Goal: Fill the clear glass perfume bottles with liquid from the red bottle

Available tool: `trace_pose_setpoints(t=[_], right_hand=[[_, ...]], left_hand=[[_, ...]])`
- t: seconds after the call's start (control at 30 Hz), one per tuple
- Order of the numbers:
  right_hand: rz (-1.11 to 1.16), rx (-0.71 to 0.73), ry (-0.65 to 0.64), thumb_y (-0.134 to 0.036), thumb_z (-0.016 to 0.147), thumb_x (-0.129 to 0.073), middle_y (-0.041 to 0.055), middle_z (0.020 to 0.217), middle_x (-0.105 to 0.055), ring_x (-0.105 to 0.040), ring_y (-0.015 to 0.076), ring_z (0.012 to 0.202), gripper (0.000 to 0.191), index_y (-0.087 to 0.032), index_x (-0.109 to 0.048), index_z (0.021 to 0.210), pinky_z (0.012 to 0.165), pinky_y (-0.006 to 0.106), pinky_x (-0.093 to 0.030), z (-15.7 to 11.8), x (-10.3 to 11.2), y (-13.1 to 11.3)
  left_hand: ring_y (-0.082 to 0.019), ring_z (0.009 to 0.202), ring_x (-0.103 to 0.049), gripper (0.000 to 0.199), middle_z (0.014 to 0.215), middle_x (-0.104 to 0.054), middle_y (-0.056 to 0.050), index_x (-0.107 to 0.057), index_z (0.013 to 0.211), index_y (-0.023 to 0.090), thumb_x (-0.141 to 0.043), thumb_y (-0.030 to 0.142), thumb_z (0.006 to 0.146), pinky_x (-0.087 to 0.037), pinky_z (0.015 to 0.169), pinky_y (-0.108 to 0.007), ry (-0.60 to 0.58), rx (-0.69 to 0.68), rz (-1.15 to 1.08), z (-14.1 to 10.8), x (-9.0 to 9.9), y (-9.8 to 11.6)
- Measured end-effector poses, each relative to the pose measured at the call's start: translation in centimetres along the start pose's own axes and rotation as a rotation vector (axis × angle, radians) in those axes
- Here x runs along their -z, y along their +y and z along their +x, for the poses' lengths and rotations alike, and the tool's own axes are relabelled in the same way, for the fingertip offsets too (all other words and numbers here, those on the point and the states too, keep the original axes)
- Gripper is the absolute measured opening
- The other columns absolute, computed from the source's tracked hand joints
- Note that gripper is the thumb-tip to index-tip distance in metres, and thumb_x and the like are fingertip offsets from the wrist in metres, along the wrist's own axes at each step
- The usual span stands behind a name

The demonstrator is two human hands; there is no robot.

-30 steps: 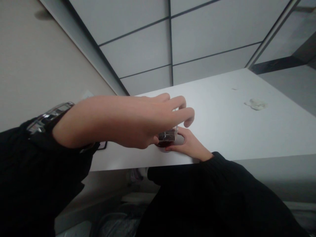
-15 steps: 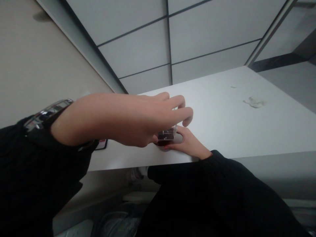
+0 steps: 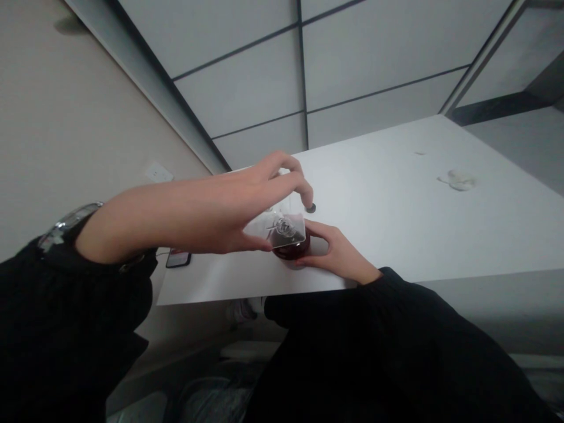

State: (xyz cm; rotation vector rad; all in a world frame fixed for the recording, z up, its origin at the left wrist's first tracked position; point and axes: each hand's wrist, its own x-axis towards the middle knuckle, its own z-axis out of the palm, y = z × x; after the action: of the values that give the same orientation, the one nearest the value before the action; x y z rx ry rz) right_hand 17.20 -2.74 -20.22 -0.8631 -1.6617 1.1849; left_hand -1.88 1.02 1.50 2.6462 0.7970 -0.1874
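1. Head view: my left hand (image 3: 220, 208) is clamped on a clear plastic container (image 3: 291, 230), thumb at its near edge; one curled finger stands off it, and the remaining grip is partly hidden.
2. Right hand (image 3: 339, 252) clamped around the side of a dark red round vessel (image 3: 291, 252), thumb and fingers spread about it.
3. Container overlaps the vessel's top in view; contact between them cannot be determined. Vessel located at the near edge of the white table (image 3: 379, 217).
4. Small dark disc (image 3: 311, 208) seen at the curled left fingertip; contact unclear.
5. Watch (image 3: 73, 222) on left wrist; phone (image 3: 178, 258) on table near left sleeve (image 3: 88, 294).
6. Crumpled whitish piece (image 3: 460, 180) and small scrap (image 3: 419, 153) farther right on table.
7. Pale panels (image 3: 255, 82) beyond.
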Motion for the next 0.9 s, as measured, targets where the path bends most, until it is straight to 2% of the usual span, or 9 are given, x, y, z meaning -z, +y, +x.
trace_pose_setpoints(t=[0.13,0.27,0.37,0.47,0.53,0.6,0.7,0.77,0.9], right_hand=[[0.009,0.008,0.010,-0.032,0.072,-0.093,0.0073,0.153,-0.064,-0.057,0.0332,0.145,0.085,-0.031,-0.060,0.150,0.125,0.054,-0.040,-0.1,-0.1,0.4],[-0.018,-0.020,-0.002,-0.034,0.073,-0.093,0.0078,0.153,-0.064,-0.058,0.0327,0.144,0.085,-0.031,-0.059,0.151,0.126,0.054,-0.038,-0.2,-0.1,0.2],[-0.019,-0.028,0.002,-0.034,0.073,-0.093,0.0090,0.153,-0.064,-0.057,0.0334,0.145,0.084,-0.030,-0.060,0.150,0.126,0.057,-0.036,-0.2,-0.1,-0.1],[-0.022,-0.019,-0.001,-0.034,0.072,-0.093,0.0103,0.153,-0.063,-0.056,0.0349,0.146,0.084,-0.031,-0.061,0.150,0.126,0.061,-0.034,-0.1,0.0,0.0],[-0.034,-0.012,-0.007,-0.035,0.072,-0.094,0.0112,0.153,-0.063,-0.056,0.0355,0.146,0.084,-0.030,-0.061,0.150,0.126,0.062,-0.035,-0.1,0.0,0.1],[-0.050,-0.009,-0.007,-0.037,0.073,-0.093,0.0118,0.153,-0.063,-0.057,0.0357,0.145,0.084,-0.028,-0.061,0.150,0.126,0.061,-0.037,-0.1,0.0,0.2],[-0.067,-0.006,-0.010,-0.041,0.076,-0.091,0.0113,0.154,-0.062,-0.056,0.0358,0.146,0.081,-0.027,-0.061,0.150,0.126,0.059,-0.038,-0.3,0.0,0.4],[-0.079,-0.006,-0.009,-0.043,0.078,-0.089,0.0113,0.154,-0.061,-0.055,0.0358,0.147,0.079,-0.026,-0.061,0.150,0.126,0.058,-0.038,-0.4,0.0,0.5],[-0.118,-0.008,0.014,-0.044,0.078,-0.090,0.0117,0.155,-0.061,-0.055,0.0367,0.146,0.080,-0.026,-0.061,0.150,0.125,0.059,-0.041,-0.7,-0.1,0.9]], left_hand=[[-0.032,0.125,-0.061,0.065,0.140,-0.060,-0.006,-0.058,0.138,0.032,-0.079,0.055,0.081,-0.051,0.110,-0.050,0.095,0.064,0.029,-1.3,-0.9,-1.9],[-0.038,0.137,-0.052,0.071,0.136,-0.065,-0.005,-0.063,0.137,0.031,-0.080,0.064,0.077,-0.043,0.117,-0.060,0.180,0.062,0.080,-2.1,-2.0,-3.6],[-0.036,0.134,-0.055,0.069,0.139,-0.065,-0.006,-0.062,0.140,0.032,-0.079,0.062,0.081,-0.044,0.117,-0.059,0.219,0.059,0.115,-2.9,-2.7,-4.4],[-0.033,0.132,-0.057,0.070,0.144,-0.060,-0.009,-0.055,0.151,0.029,-0.075,0.054,0.089,-0.048,0.114,-0.054,0.300,0.083,0.136,-3.7,-3.1,-5.0],[-0.031,0.132,-0.057,0.075,0.145,-0.056,-0.011,-0.048,0.156,0.025,-0.075,0.049,0.090,-0.048,0.115,-0.050,0.381,0.116,0.101,-3.9,-3.4,-5.4],[-0.030,0.134,-0.056,0.080,0.145,-0.054,-0.011,-0.048,0.155,0.023,-0.080,0.047,0.085,-0.047,0.118,-0.048,0.485,0.139,-0.013,-3.6,-4.1,-6.1],[-0.028,0.134,-0.057,0.076,0.147,-0.053,-0.011,-0.053,0.142,0.022,-0.085,0.047,0.078,-0.048,0.117,-0.044,0.657,0.196,-0.240,-2.0,-6.2,-7.4],[-0.028,0.133,-0.058,0.073,0.144,-0.058,-0.011,-0.055,0.136,0.021,-0.086,0.048,0.076,-0.047,0.119,-0.044,0.741,0.258,-0.309,-0.5,-8.2,-8.2],[-0.029,0.129,-0.061,0.067,0.139,-0.064,-0.011,-0.056,0.131,0.021,-0.087,0.045,0.077,-0.048,0.114,-0.045,0.720,0.349,-0.299,1.7,-12.2,-9.6]])
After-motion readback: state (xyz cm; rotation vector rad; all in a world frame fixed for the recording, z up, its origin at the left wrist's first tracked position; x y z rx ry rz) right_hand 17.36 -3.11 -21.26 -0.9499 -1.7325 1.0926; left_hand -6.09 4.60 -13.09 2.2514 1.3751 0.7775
